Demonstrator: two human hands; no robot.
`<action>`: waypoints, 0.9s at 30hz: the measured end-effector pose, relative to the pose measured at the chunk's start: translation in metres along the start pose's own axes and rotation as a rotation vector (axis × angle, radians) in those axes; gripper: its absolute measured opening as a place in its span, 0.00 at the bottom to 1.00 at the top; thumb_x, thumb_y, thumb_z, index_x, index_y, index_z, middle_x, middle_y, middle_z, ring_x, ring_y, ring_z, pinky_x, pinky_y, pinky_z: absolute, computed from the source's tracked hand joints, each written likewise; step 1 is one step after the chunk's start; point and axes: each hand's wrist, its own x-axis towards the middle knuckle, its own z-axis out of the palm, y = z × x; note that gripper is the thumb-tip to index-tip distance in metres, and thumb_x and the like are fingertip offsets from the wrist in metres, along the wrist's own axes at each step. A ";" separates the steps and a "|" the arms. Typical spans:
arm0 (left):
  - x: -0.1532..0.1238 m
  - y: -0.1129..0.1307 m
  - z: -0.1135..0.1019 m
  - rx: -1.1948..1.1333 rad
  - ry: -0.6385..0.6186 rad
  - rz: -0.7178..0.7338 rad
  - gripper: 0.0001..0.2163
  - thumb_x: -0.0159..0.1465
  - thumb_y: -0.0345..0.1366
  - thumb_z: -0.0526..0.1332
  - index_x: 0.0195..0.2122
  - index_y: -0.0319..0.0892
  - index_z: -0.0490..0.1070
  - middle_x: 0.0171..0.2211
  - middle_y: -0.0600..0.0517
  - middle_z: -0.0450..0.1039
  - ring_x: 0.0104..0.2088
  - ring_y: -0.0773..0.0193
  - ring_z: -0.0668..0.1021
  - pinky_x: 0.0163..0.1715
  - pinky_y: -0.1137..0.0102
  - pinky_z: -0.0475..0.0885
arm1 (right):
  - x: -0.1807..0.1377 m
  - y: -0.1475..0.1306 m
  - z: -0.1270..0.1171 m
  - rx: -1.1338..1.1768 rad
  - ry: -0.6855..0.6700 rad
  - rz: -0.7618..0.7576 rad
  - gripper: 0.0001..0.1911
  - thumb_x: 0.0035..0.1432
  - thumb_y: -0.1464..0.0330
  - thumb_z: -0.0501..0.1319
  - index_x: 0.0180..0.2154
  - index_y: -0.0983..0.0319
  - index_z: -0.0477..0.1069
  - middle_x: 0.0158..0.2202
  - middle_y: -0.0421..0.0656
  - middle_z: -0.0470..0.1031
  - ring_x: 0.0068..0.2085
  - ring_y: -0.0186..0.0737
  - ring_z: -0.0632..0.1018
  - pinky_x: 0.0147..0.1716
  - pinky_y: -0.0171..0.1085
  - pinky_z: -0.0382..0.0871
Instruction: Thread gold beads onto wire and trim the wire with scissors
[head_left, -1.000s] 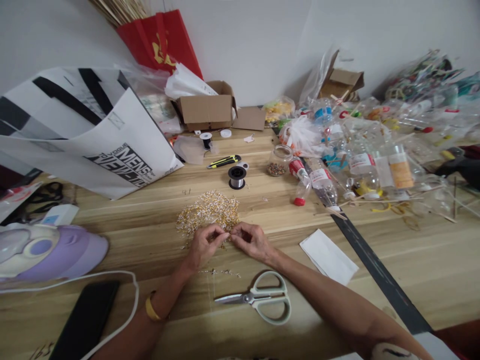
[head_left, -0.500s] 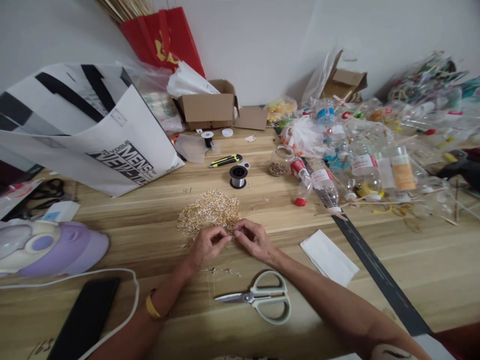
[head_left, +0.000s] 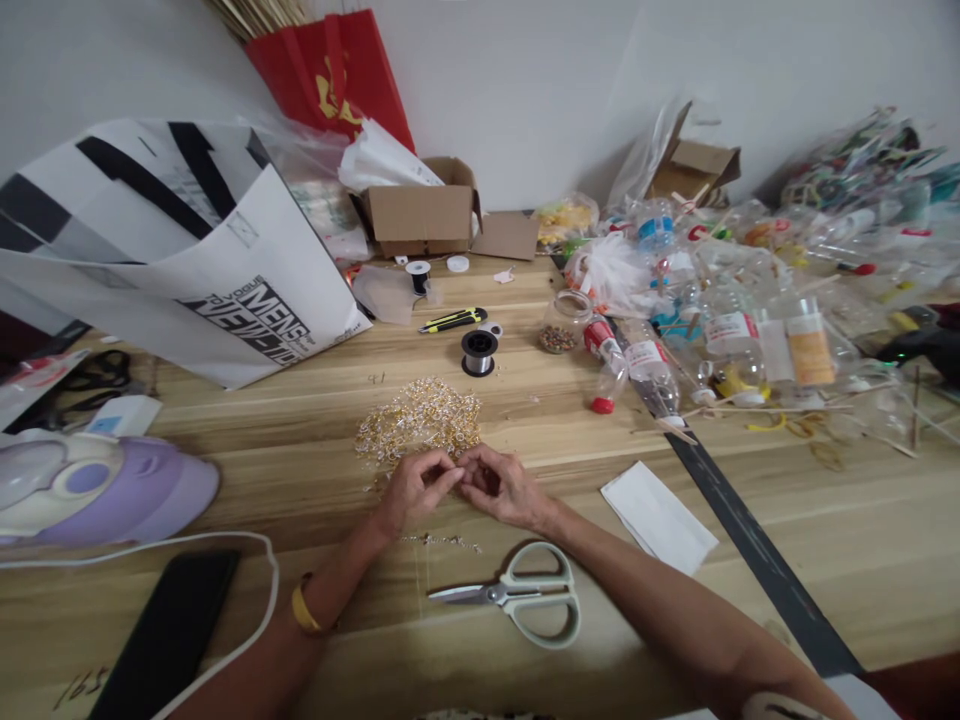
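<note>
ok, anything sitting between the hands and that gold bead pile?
Nothing visible. The left hand and right hand meet fingertip to fingertip at the near edge of the gold bead pile, on bare wooden table. The scissors lie nearer the person, behind the hands, not in the way.

Glittering gold bead heap (head_left: 420, 418) on table

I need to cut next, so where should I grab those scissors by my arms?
Take the scissors by the pale green loop handles on their right end, coming from the right hand side. They lie flat and closed, blades pointing left, so the handles are the safe part.
</note>
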 end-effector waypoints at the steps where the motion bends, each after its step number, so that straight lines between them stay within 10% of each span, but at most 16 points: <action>1: 0.000 0.000 0.000 -0.016 0.009 -0.005 0.10 0.59 0.37 0.58 0.23 0.39 0.68 0.21 0.54 0.69 0.23 0.69 0.69 0.25 0.75 0.63 | 0.000 0.000 0.000 -0.005 -0.004 -0.006 0.09 0.56 0.69 0.59 0.40 0.63 0.64 0.24 0.35 0.66 0.22 0.27 0.65 0.20 0.26 0.58; 27: -0.008 -0.005 0.006 -0.051 0.044 0.019 0.07 0.58 0.34 0.60 0.24 0.39 0.70 0.23 0.53 0.72 0.25 0.68 0.71 0.28 0.73 0.66 | -0.006 0.011 0.003 -0.013 0.001 0.153 0.09 0.56 0.63 0.61 0.33 0.64 0.70 0.24 0.39 0.68 0.24 0.32 0.67 0.23 0.31 0.60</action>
